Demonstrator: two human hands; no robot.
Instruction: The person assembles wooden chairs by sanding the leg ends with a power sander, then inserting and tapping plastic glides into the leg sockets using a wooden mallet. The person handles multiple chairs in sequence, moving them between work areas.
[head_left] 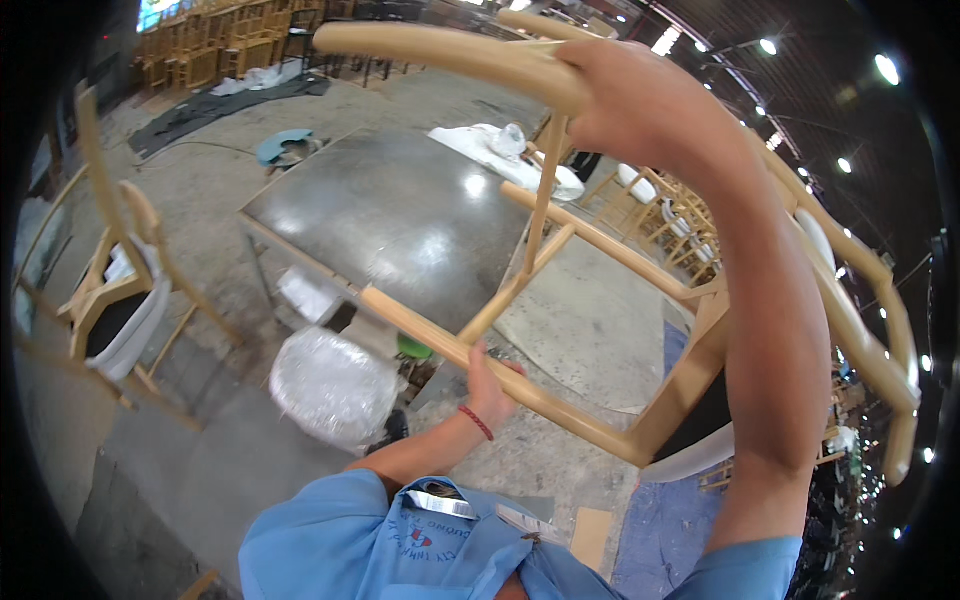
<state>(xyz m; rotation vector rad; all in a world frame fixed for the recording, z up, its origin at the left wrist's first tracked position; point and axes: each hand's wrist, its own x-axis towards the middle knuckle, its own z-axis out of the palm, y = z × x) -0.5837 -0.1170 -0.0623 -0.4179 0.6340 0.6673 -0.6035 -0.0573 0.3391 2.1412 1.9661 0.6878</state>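
Note:
A pale wooden chair (585, 420) is held up in front of me, tipped on its side. Its legs point left, and the black underside of its seat (697, 425) shows at the right with a whitish cover along the edge. My left hand (490, 385), with a red bracelet at the wrist, is closed round the lower leg near the crossbar. Up high, my right hand (625, 95) wraps round the thick upper wooden leg. My right forearm hides part of the seat and frame.
A grey-topped metal table (390, 215) stands just beyond the chair. Left of it is another wooden chair (125, 290). A plastic-wrapped round seat (333, 385) sits below the table's near edge. White plastic wrapping (490, 145) lies at the far edge. Many chairs (215, 45) stand behind.

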